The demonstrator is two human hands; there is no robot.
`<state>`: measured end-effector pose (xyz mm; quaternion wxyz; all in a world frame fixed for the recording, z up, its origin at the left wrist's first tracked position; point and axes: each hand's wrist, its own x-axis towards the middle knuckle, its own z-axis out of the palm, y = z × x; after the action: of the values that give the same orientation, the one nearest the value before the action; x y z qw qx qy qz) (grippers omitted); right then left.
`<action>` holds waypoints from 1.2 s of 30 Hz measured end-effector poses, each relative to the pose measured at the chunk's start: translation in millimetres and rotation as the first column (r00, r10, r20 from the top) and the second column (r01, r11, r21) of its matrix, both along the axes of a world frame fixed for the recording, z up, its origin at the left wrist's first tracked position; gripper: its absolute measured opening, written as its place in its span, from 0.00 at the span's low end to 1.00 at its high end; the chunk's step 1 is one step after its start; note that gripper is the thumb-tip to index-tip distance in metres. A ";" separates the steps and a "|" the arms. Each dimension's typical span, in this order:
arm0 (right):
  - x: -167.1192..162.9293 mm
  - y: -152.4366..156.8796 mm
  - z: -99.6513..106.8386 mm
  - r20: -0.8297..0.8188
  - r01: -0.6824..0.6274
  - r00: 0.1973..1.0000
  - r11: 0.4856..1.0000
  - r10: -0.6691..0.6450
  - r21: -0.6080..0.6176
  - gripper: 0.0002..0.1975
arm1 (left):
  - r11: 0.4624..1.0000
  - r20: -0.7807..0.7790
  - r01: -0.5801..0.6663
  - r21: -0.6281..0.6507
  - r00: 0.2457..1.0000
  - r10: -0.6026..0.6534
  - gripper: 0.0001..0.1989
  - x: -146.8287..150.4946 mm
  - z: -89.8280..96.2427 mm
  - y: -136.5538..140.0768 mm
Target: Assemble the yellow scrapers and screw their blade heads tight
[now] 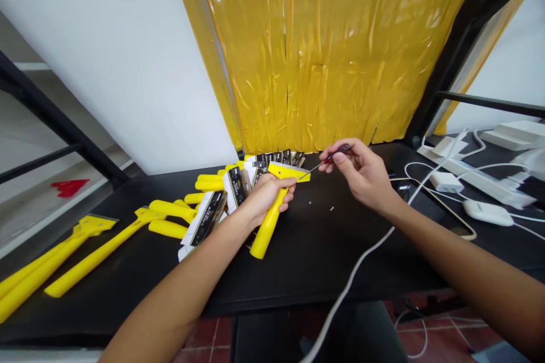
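Observation:
My left hand [270, 195] is closed round a yellow scraper [267, 229] near its head, with the handle slanting down toward the table's front edge. In my right hand [357, 173] is a screwdriver [342, 149] with a dark red handle, pinched between thumb and fingers. Its thin shaft runs left, and the tip meets the scraper head close to a screw. Two small screws [332, 208] or similar bits lie on the black table below my right hand. Behind my left hand several packaged yellow scrapers [208, 210] are piled, partly hidden by my forearm.
Longer yellow scrapers [102, 255] lie at the left of the black table [145, 289]. A white cable [370, 252] crosses in front of my right forearm. On the right are a power strip [494, 178], chargers and a tablet-like device [434, 210]. Yellow plastic strips [323, 57] hang behind.

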<state>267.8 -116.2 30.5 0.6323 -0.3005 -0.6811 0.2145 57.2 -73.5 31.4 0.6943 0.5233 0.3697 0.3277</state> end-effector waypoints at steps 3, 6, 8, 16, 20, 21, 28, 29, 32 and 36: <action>-0.3 -0.2 -0.1 0.024 0.017 1.000 1.000 -0.016 -0.011 0.06 | 1.000 -0.012 -0.004 -0.001 1.000 0.004 0.10 0.3 1.5 -1.3; 0.4 0.1 -0.7 0.040 0.031 0.999 0.999 -0.031 -0.010 0.06 | 1.000 -0.035 -0.010 0.007 0.999 0.010 0.11 0.8 2.8 -3.1; 0.8 0.1 -1.6 0.058 0.044 0.997 0.999 -0.044 0.001 0.05 | 1.000 -0.043 -0.012 0.025 0.999 0.013 0.10 1.3 3.1 -4.1; -0.3 -5.1 -5.0 0.244 0.183 0.946 0.971 -0.216 0.151 0.05 | 0.997 -0.033 -0.054 0.053 0.998 0.056 0.11 1.6 0.4 -4.1; -1.5 -9.0 -3.6 0.331 0.247 0.880 0.924 -0.341 0.293 0.06 | 0.992 -0.031 -0.093 0.083 0.995 0.096 0.12 2.5 -1.6 -3.7; -1.6 -9.4 -3.4 0.341 0.261 0.864 0.909 -0.371 0.326 0.05 | 0.990 -0.031 -0.106 0.096 0.993 0.110 0.13 2.9 -2.4 -3.6; -0.1 -8.1 -5.5 0.338 0.388 0.760 0.805 -0.554 0.448 0.06 | 0.953 -0.038 -0.190 0.238 0.978 0.205 0.14 5.1 -7.2 -3.0; -0.3 -7.9 -5.7 0.333 0.401 0.746 0.788 -0.577 0.468 0.07 | 0.944 -0.040 -0.196 0.265 0.976 0.214 0.14 4.8 -7.5 -2.8; -1.5 -8.4 -5.7 0.314 0.444 0.711 0.748 -0.630 0.494 0.08 | 0.898 -0.070 -0.191 0.395 0.969 0.237 0.15 3.1 -8.5 -1.8; -1.1 -10.2 -4.6 0.274 0.537 0.661 0.695 -0.699 0.477 0.13 | 0.806 -0.163 -0.147 0.573 0.944 0.288 0.16 0.6 -6.5 -3.7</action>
<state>266.7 -126.4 25.9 0.5413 -0.4377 -0.6842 -0.2174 57.8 -77.2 24.9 0.4205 0.6911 0.3986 0.4320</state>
